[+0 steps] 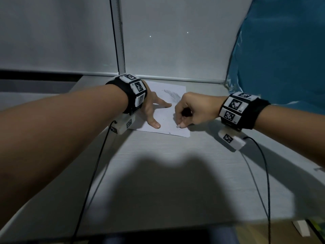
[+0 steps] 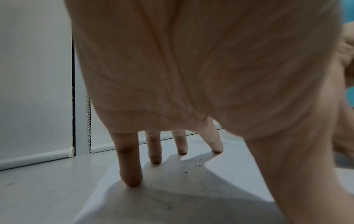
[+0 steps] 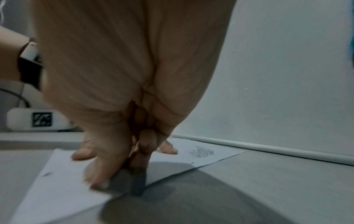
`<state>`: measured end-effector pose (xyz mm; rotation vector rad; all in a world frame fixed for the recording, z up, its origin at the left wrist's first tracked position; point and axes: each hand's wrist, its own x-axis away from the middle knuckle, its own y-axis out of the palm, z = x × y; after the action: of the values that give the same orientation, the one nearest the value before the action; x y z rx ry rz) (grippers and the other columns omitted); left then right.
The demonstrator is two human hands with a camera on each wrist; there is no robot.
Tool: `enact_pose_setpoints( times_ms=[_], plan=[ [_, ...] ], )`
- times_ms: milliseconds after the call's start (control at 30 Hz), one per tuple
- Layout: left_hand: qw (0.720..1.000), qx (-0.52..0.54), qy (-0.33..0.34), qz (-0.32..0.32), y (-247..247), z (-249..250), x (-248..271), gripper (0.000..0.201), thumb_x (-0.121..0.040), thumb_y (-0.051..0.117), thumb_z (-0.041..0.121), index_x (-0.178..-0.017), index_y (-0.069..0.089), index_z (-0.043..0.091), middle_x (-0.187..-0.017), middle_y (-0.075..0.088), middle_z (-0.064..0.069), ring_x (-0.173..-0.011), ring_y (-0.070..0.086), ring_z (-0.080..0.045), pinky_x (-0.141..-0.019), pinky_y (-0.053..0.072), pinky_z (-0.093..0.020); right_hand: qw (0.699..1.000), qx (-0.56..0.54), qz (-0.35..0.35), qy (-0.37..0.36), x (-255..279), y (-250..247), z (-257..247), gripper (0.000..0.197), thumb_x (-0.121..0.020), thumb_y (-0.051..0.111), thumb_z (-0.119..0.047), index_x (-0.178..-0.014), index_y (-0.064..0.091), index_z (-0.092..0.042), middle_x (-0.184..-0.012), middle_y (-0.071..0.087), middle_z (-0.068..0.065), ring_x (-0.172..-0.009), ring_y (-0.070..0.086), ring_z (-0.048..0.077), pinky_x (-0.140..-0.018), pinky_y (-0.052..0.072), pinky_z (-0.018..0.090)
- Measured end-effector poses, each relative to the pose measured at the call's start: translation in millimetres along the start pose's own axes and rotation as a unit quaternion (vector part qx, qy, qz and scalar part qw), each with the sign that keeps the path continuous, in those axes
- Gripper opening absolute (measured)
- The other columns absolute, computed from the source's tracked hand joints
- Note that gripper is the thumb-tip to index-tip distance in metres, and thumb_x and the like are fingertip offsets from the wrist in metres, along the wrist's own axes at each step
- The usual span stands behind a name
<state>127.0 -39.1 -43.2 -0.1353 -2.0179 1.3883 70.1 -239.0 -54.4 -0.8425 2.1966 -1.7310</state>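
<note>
1. The sheet of paper [image 1: 165, 120] lies flat on the far part of the table [image 1: 158, 173], just short of the bottom rail of the roller blind [image 1: 175, 79]. Its long axis seems to run near to far, skewed a little.
2. The pencil scribble [image 1: 173, 95] sits in the sheet's far right part. That is far and slightly left of your right fingertips, so any move to it goes away from you.
3. Your right hand [image 1: 191, 110] is clenched, pinching a small dark block [image 3: 137, 184] down at the sheet's near right edge.
4. Your left hand [image 1: 151, 110] lies released, with straight, spread fingers pressing the sheet's left half. Its index fingertip is just beside the scribble, nearer to it than your right fingertips are.
5. The block is blurred in the right wrist view and almost covered by the fingers from the head view. It is likely an eraser, but you cannot be sure. Dark specks [image 2: 185, 172] dot the paper, and the palm fills most of the left wrist view.
</note>
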Motion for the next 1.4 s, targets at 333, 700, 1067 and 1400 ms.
enact_pose_setpoints(
  times_ms=[333,700,1067,1400],
  plan=[
    [0.972,0.222,0.055,0.052,3.6,-30.2,15.5,0.133,-0.044,0.094,0.067,-0.152,0.018,0.047,-0.16,0.027,0.017,-0.146,0.031,-0.013,-0.117,0.032,-0.047,0.986,-0.051,0.154,0.039,-35.5,-24.9,10.8,0.005,-0.087,0.084,-0.017,-0.087,0.081,-0.014,-0.069,0.075,-0.004,-0.065,0.071,0.014,-0.064,0.054,0.026],
    [0.995,0.095,-0.005,0.011,15.7,-29.0,13.0,0.137,-0.041,0.069,0.092,-0.157,0.015,0.045,-0.16,0.025,0.01,-0.146,0.031,-0.024,-0.115,0.032,-0.051,0.993,0.003,0.103,0.05,-79.5,1.1,-10.9,0.01,-0.086,0.079,-0.018,-0.075,0.078,-0.018,-0.066,0.074,-0.005,-0.056,0.064,0.001,-0.063,0.049,0.021],
    [0.997,0.077,-0.003,-0.006,4.5,-35.2,15.1,0.122,-0.06,0.089,0.06,-0.159,0.023,0.036,-0.163,0.023,0.007,-0.148,0.027,-0.02,-0.115,0.027,-0.038,0.988,-0.012,0.142,0.055,-37.5,-17.7,6.5,0.007,-0.087,0.083,-0.022,-0.087,0.079,-0.016,-0.078,0.078,0.0,-0.071,0.072,0.017,-0.069,0.058,0.029],
    [0.998,0.047,0.034,0.032,-16.1,7.1,20.0,0.115,-0.062,0.068,0.086,-0.157,0.021,0.042,-0.163,0.023,0.005,-0.148,0.028,-0.024,-0.116,0.027,-0.047,0.982,-0.01,0.118,0.148,-14.2,-10.8,38.1,0.012,-0.089,0.082,-0.028,-0.085,0.074,-0.02,-0.082,0.077,-0.006,-0.072,0.068,0.008,-0.075,0.058,0.03]
  ],
)
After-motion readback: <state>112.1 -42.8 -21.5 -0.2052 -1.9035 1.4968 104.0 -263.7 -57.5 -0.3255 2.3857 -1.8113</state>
